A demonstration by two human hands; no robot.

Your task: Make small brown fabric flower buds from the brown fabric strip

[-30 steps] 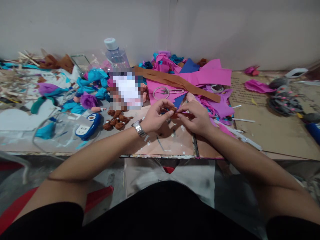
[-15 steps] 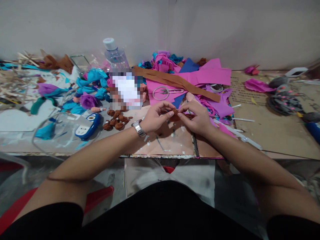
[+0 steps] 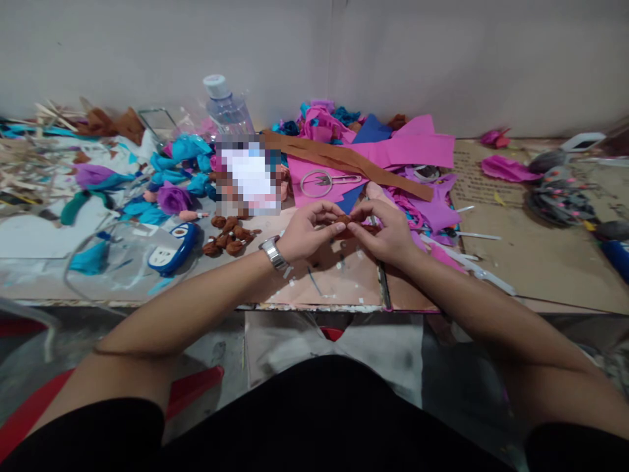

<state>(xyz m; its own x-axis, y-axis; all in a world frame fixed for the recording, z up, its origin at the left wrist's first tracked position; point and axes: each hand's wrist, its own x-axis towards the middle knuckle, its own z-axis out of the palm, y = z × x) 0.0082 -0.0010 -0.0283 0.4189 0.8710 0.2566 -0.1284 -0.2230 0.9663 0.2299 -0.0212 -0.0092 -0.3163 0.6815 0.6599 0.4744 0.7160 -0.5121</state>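
Head cam, looking down at a really messy craft table. Both hands are on one thing: a little brown bud of crinkly material, held just above the table's near middle. The left hand has thumb and forefinger pinched tight on its left end, and the right hand pinches the right end the same way, other fingers curled in. One silver wristwatch sits on the left wrist.

Left of the hands is a pile of finished brown buds, maybe seven, though they overlap so I can't count for sure. Beyond the hands: one long brown strip lying across pink sheets, with one pair of metal snips on top. There's also one clear water bottle at the back, one purple rose, and one blue-and-white power strip under clear plastic.

The cardboard on the right has printing on it, too small to read.
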